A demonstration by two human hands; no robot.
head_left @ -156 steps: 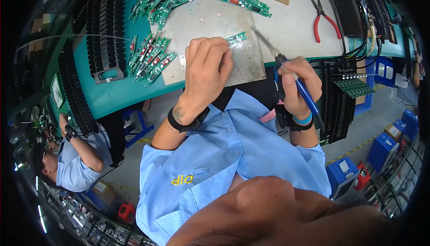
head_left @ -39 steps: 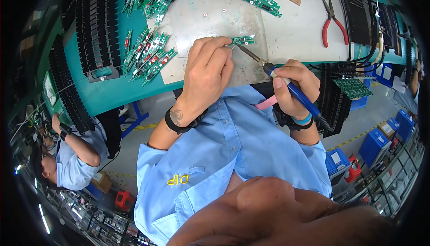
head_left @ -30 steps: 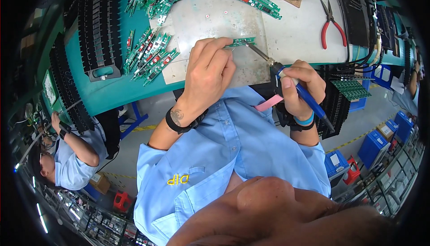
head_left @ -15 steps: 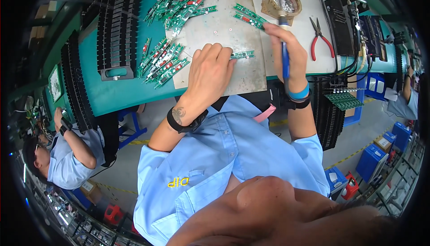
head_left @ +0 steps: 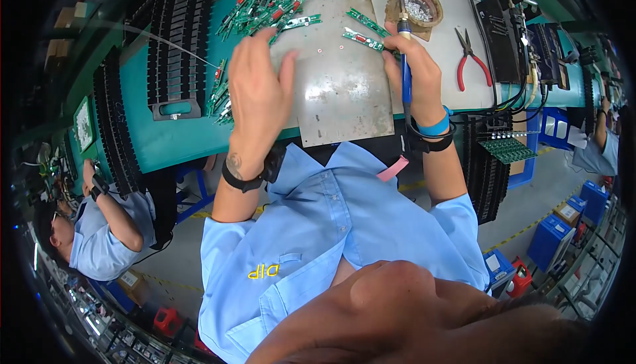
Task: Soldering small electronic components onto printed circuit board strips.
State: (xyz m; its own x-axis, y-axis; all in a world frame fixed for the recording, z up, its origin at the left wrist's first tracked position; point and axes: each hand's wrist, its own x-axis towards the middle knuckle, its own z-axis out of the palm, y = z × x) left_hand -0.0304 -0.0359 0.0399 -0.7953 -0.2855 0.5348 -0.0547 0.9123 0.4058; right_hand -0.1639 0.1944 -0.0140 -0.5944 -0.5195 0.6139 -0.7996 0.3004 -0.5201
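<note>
My right hand (head_left: 419, 72) is closed round the blue handle of a soldering iron (head_left: 406, 76), whose tip points away from me. Close by its fingertips lie two slim green circuit boards (head_left: 362, 38); whether the fingers touch them I cannot tell. My left hand (head_left: 257, 89) is open, thumb apart from the fingers. Its fingertips are at the near edge of a heap of similar boards (head_left: 265, 6). A second group of boards (head_left: 220, 99) is largely hidden behind this hand. A thin grey wire (head_left: 175, 47) runs toward it from the left; its end is hidden.
A bare metal plate (head_left: 344, 92) lies in front of me. Beyond my right hand stands a round brown pot (head_left: 434, 7) with silvery bits inside. Red-handled pliers (head_left: 472, 62) lie to the right. Black slotted racks (head_left: 177, 39) flank the left, and a co-worker (head_left: 109, 231) sits there.
My left hand has moved from the plate leftward and away from me to the heap, its thumb spreading. The board beside it on the plate is gone from there. The iron has swung more upright.
</note>
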